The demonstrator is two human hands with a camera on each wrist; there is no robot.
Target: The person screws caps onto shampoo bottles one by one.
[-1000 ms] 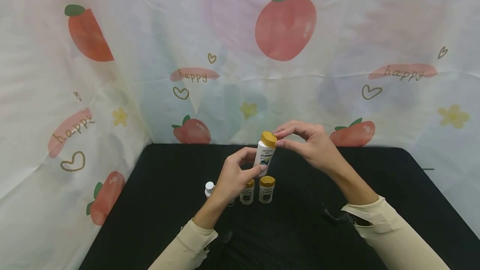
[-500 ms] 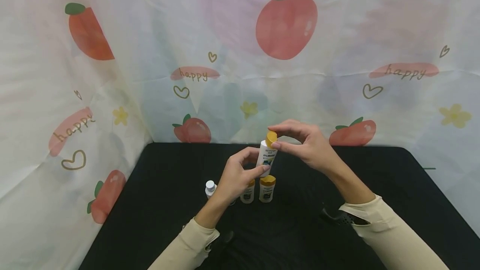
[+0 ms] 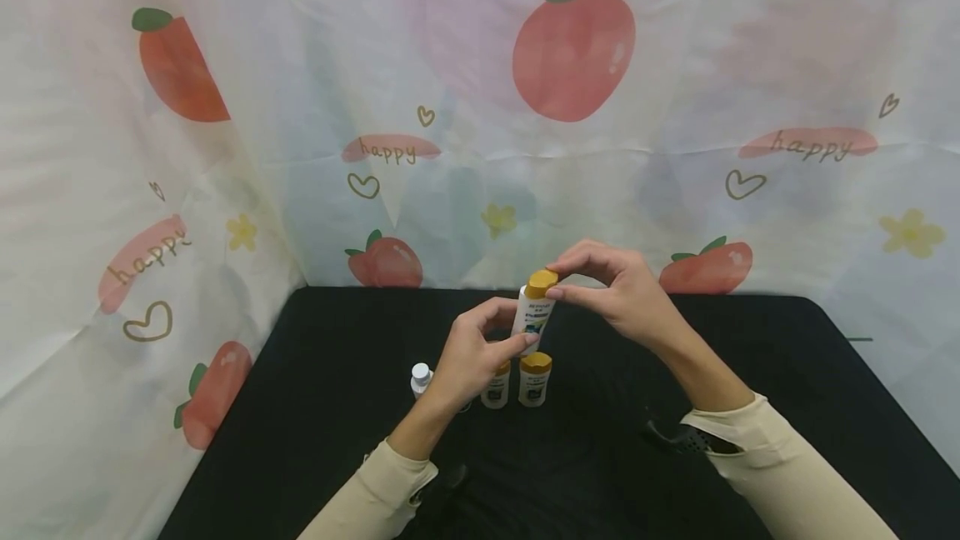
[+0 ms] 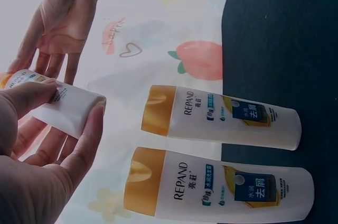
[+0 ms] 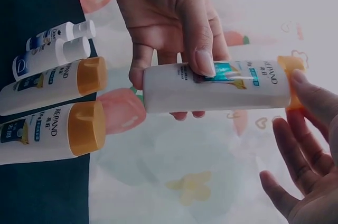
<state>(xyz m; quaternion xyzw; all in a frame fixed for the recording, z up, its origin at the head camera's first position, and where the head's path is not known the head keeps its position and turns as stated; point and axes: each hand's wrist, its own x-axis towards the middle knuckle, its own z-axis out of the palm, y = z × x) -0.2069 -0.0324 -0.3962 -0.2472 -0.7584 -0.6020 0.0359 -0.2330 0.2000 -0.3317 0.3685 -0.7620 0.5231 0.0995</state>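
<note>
A white shampoo bottle with a golden-yellow cap is held up above the table, leaning a little to the right. My left hand grips its lower body, thumb across the label and fingers behind. The right hand pinches the cap between thumb and fingertips. In the right wrist view, the bottle's body lies sideways in the left hand. Two matching shampoo bottles stand just below, one in full sight and the other with its cap partly behind the left hand.
Two white-capped bottles stand beside the yellow-capped pair; in the head view the left hand and forearm cover most of them. Black cloth covers the table. A fruit-printed curtain hangs behind and to the left.
Half a second ago the cap looked turned and narrower, with the right fingers over its top; now its wide face shows and the fingers sit at its right side. The left hand barely moves.
</note>
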